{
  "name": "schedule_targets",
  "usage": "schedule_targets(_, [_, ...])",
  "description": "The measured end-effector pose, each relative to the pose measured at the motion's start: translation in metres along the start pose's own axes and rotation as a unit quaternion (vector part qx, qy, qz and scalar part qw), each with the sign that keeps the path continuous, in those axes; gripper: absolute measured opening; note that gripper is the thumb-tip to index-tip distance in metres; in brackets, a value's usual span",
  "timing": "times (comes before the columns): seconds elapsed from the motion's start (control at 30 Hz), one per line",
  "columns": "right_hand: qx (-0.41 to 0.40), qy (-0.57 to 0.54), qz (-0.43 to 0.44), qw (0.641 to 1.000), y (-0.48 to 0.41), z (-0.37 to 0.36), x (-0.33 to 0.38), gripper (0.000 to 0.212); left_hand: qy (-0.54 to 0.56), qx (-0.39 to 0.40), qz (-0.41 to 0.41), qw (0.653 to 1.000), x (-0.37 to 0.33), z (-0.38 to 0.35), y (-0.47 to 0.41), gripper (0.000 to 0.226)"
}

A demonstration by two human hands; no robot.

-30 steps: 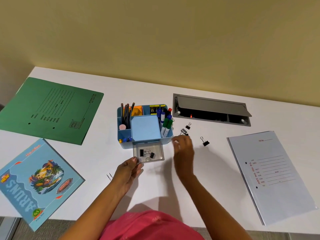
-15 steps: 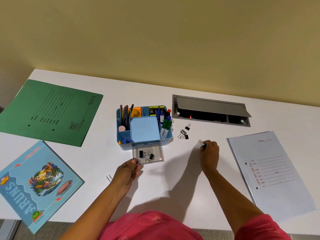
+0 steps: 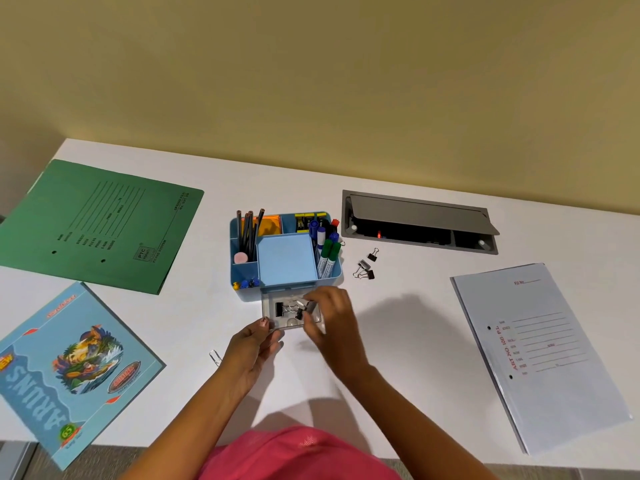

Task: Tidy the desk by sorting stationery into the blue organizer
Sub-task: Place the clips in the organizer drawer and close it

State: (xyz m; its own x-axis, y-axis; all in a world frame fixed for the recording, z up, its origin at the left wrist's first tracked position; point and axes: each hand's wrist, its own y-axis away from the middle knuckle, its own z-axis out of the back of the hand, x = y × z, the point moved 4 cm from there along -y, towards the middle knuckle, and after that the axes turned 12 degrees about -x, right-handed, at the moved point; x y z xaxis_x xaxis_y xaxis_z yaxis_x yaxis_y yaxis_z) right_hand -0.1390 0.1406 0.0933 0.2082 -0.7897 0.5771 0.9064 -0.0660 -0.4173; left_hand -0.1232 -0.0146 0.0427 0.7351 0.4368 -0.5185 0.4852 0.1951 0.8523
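The right hand (image 3: 329,318) hangs over the clear drawer (image 3: 277,323) with its fingers curled down toward the tray. Motion blur smears the fingertips, so it cannot be told whether they pinch a clip or hold nothing. The left hand (image 3: 254,346) pinches the drawer's front corner at 7 o'clock, thumb on the rim and fingers below it. The drawer juts out at 6 o'clock from the blue organizer (image 3: 287,261), and a few binder clips (image 3: 282,309) lie inside it. The drawer looks shallow and light, so a clip let go too high or off-centre could well skip over the low wall onto the desk (image 3: 398,358). A pull from the left hand might also slide the drawer out of its slot, or drag the organizer and rock the upright markers (image 3: 327,256). Not yet sorted are the loose binder clips (image 3: 365,270) at 3 o'clock from the organizer and a paper clip (image 3: 215,357) at 8 o'clock from the drawer.
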Motion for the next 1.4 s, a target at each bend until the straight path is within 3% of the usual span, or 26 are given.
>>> schedule_targets(0.13, [-0.042, 0.044, 0.15, 0.987, 0.008, -0.015, 0.015, 0.016, 0.003, 0.001, -0.002, 1.0, 0.0, 0.0, 0.0, 0.023])
schedule_targets(0.2, [-0.065, 0.052, 0.161, 0.983, 0.007, -0.016, 0.014, 0.023, 0.006, -0.001, 0.001, 1.0, 0.0, 0.001, -0.002, 0.022])
schedule_targets(0.37, [-0.106, 0.071, 0.11, 0.986, -0.01, -0.005, 0.002, 0.035, 0.007, 0.0, 0.004, 1.0, 0.001, 0.001, -0.003, 0.023])
schedule_targets(0.5, [-0.155, 0.016, -0.049, 0.987, -0.032, 0.012, -0.043, 0.027, 0.005, 0.004, 0.004, 1.0, 0.002, 0.001, -0.003, 0.023])
schedule_targets(0.63, [-0.096, 0.064, -0.167, 0.979, -0.047, 0.003, -0.098, 0.029, 0.004, 0.005, 0.002, 1.0, 0.002, 0.002, -0.002, 0.024])
schedule_targets(0.73, [0.012, 0.124, -0.235, 0.964, -0.054, -0.011, -0.127, 0.041, 0.004, 0.005, 0.002, 1.0, 0.001, 0.002, -0.002, 0.024])
schedule_targets(0.87, [0.102, 0.188, -0.207, 0.955, -0.059, -0.019, -0.137, 0.049, 0.007, 0.002, 0.001, 1.0, 0.001, 0.002, -0.003, 0.022])
schedule_targets(1.03, [0.105, 0.191, -0.235, 0.947, -0.058, -0.025, -0.138, 0.039, 0.005, 0.003, 0.002, 1.0, 0.002, 0.002, -0.003, 0.022])
schedule_targets(1.23, [0.028, 0.142, -0.228, 0.963, -0.052, -0.01, -0.135, 0.014, 0.01, 0.005, 0.004, 1.0, 0.001, 0.002, -0.002, 0.021])
schedule_targets(1.4, [-0.068, 0.076, -0.172, 0.98, -0.035, 0.014, -0.119, 0.022, 0.008, 0.006, 0.005, 1.0, 0.002, 0.003, -0.003, 0.02])
